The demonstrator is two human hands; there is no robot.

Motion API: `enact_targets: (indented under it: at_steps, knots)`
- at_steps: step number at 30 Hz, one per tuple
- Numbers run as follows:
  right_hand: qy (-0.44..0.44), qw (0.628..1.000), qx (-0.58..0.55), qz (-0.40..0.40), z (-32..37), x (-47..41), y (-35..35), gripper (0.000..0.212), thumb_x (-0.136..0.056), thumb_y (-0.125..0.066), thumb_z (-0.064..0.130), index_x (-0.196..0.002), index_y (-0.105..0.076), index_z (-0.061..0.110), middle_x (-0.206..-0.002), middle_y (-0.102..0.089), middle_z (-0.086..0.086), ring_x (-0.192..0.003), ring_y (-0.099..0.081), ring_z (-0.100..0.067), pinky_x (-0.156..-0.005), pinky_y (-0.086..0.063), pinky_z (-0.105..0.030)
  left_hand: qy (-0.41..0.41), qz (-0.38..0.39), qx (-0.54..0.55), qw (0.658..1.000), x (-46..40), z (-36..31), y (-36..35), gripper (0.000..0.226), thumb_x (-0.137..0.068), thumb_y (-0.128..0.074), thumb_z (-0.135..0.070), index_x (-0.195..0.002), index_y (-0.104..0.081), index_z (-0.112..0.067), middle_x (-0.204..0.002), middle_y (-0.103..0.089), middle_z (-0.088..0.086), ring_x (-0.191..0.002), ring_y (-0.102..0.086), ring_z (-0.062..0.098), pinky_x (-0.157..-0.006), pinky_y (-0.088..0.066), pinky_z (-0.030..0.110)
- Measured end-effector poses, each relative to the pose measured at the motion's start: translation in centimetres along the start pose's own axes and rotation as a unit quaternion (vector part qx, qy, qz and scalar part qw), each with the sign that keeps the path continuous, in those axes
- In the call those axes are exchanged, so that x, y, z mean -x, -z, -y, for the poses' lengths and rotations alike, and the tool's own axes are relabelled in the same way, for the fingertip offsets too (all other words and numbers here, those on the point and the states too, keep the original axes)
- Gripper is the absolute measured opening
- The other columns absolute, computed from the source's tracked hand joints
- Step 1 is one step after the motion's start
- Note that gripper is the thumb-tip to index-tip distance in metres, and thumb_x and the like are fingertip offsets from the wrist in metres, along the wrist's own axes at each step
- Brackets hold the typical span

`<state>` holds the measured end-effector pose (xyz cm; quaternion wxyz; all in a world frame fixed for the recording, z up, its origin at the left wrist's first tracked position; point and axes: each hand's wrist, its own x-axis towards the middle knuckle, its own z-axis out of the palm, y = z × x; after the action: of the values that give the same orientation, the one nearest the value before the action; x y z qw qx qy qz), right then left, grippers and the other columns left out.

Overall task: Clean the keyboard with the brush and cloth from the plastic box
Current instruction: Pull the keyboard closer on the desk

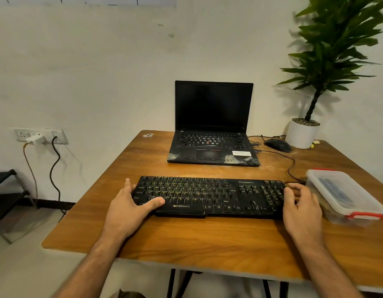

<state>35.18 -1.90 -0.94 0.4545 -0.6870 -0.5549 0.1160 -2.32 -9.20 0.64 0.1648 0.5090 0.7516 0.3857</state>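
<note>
A black keyboard [209,195] lies across the wooden table [186,239] in front of me. My left hand [130,209] holds its left end, thumb laid over the lower keys and fingers along the left edge. My right hand [302,208] holds the right end, thumb on the top edge and fingers curled beside it. A clear plastic box [345,195] with a lid and red clips stands just right of the keyboard. Something dark blue shows dimly through its lid; I cannot make out the brush or the cloth.
An open black laptop [214,127] sits behind the keyboard, with a mouse [277,145] and cables to its right. A potted plant [303,134] fills the back right corner. Wall sockets [40,136] with plugs and hanging cords are at the left.
</note>
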Motion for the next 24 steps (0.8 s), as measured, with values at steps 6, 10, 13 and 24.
enact_targets:
  at_steps: [6, 10, 13, 24]
  knots:
    - [-0.010, 0.998, -0.058, -0.001, 0.22, 0.02, 0.13, 0.034, -0.102, -0.050, 0.033, -0.129, -0.058, 0.014, -0.123, -0.065, -0.010, -0.112, -0.060, -0.026, -0.102, -0.048, -0.046, 0.034, -0.080, 0.050, 0.995, 0.40, -0.03, 0.14, 0.064, -0.099, -0.047, -0.045, -0.153, -0.032, -0.012, -0.104, -0.069, 0.001, -0.105, -0.059, 0.021, -0.097, -0.041, 0.033]
    - [-0.023, 0.997, -0.075, 0.003, 0.39, 0.18, 0.41, 0.033, -0.102, -0.050, 0.032, -0.129, -0.059, 0.014, -0.114, -0.067, -0.010, -0.099, -0.057, -0.020, -0.090, -0.046, -0.035, 0.058, -0.085, 0.080, 0.991, 0.10, 0.56, 0.38, 0.047, -0.104, -0.045, -0.023, -0.150, -0.040, -0.017, -0.137, -0.060, 0.003, -0.128, -0.050, 0.019, -0.112, -0.033, 0.037]
    - [-0.031, 0.995, -0.092, -0.001, 0.52, 0.35, 0.64, 0.030, -0.102, -0.051, 0.031, -0.124, -0.060, 0.012, -0.105, -0.064, -0.005, -0.094, -0.057, -0.019, -0.083, -0.043, -0.031, 0.069, -0.088, 0.092, 0.989, 0.12, 0.55, 0.39, 0.048, -0.101, -0.044, -0.012, -0.149, -0.040, -0.017, -0.137, -0.060, -0.001, -0.122, -0.049, 0.009, -0.112, -0.031, 0.031]
    - [-0.023, 0.997, -0.067, -0.009, 0.69, 0.38, 0.50, 0.023, -0.102, -0.051, 0.030, -0.113, -0.063, 0.014, -0.098, -0.064, -0.002, -0.090, -0.058, -0.019, -0.080, -0.046, -0.033, 0.073, -0.103, 0.104, 0.986, 0.55, 0.34, 0.44, 0.049, -0.100, -0.042, -0.006, -0.149, -0.041, -0.015, -0.135, -0.061, 0.002, -0.091, -0.051, 0.000, -0.085, -0.035, 0.016]
